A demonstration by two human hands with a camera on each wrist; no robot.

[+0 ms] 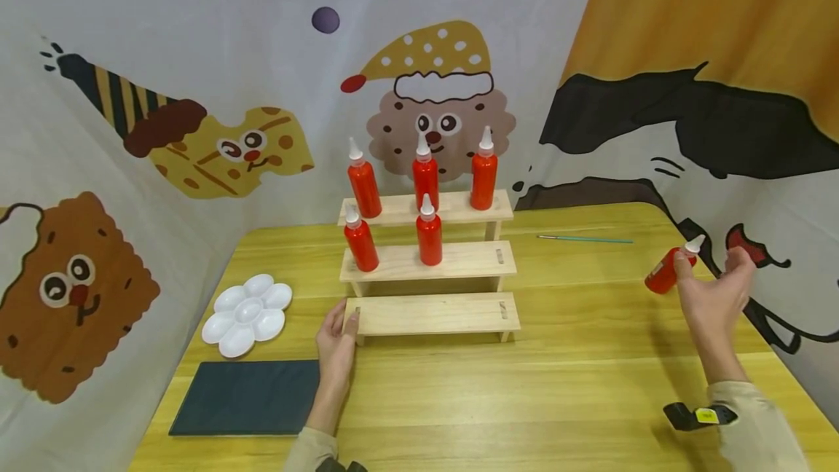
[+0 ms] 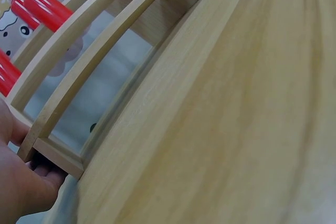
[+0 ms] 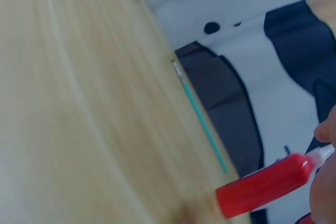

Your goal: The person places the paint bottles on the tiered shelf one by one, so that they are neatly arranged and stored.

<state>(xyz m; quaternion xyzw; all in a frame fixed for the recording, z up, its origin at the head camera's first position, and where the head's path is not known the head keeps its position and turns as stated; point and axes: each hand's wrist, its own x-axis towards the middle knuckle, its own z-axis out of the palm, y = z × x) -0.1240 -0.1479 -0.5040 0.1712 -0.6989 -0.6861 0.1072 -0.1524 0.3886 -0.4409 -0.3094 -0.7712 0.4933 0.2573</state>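
Note:
A three-step wooden display stand [image 1: 419, 315] stands mid-table. My left hand [image 1: 336, 359] grips the left end of its lowest step, thumb on top; in the left wrist view fingers curl beneath the board's end. Toward the table's right edge, my right hand [image 1: 711, 304] holds a red squeeze bottle [image 1: 663, 273] with a white pointed cap, tilted. The right wrist view shows the same squeeze bottle [image 3: 262, 184] close up, with much of the hand out of frame. Three similar red bottles [image 1: 483, 181] stand on the top step and two more bottles [image 1: 429, 239] on the middle step.
A white flower-shaped palette [image 1: 249, 312] lies at the left, behind a dark rectangular board [image 1: 249, 398]. At the back right lies a thin paintbrush [image 1: 585, 239] with a teal handle. A cartoon-printed curtain [image 1: 262, 57] hangs behind the wooden table [image 1: 524, 399].

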